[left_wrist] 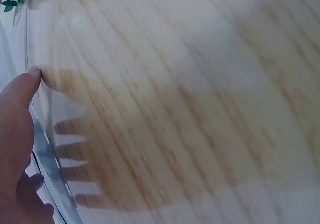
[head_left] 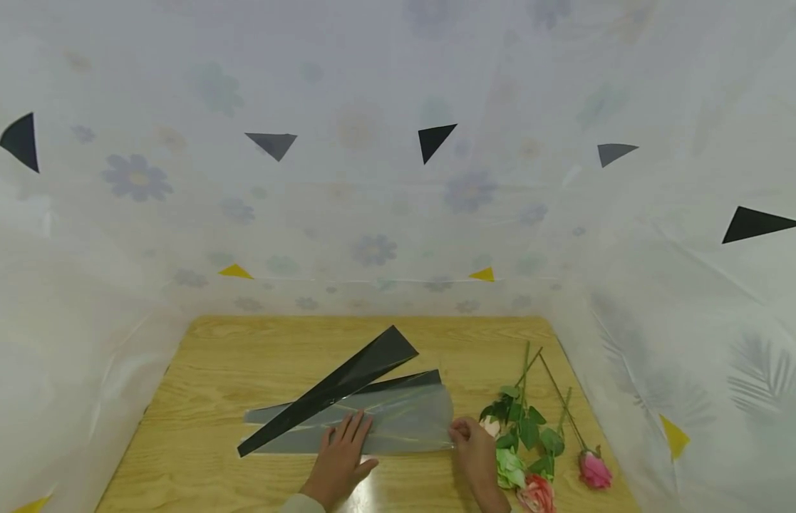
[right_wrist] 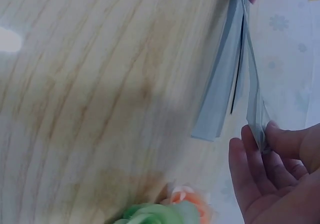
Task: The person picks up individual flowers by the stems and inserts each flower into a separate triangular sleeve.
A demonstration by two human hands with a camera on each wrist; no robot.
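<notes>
A grey see-through flower wrapping sleeve point(head_left: 404, 420) lies across the wooden table, wide end to the right. My left hand point(head_left: 343, 456) rests on its near part with fingers spread. At the sleeve's right end, my right hand point(head_left: 477, 459) pinches the near corner between thumb and fingers. The right wrist view shows that edge point(right_wrist: 254, 103) lifted, with my right hand point(right_wrist: 280, 169) holding its tip. A black folded sleeve point(head_left: 333, 385) lies slantwise over the grey one. In the left wrist view only part of my left hand point(left_wrist: 17, 114) shows, at the left edge.
Artificial roses lie right of my right hand: a green one point(head_left: 509, 469), a coral one point(head_left: 536, 493), a pale one point(head_left: 490, 426) partly hidden, and a pink one point(head_left: 593, 470) farther right. White patterned sheeting point(head_left: 372, 214) surrounds the wooden table point(head_left: 199, 370) at the back and sides.
</notes>
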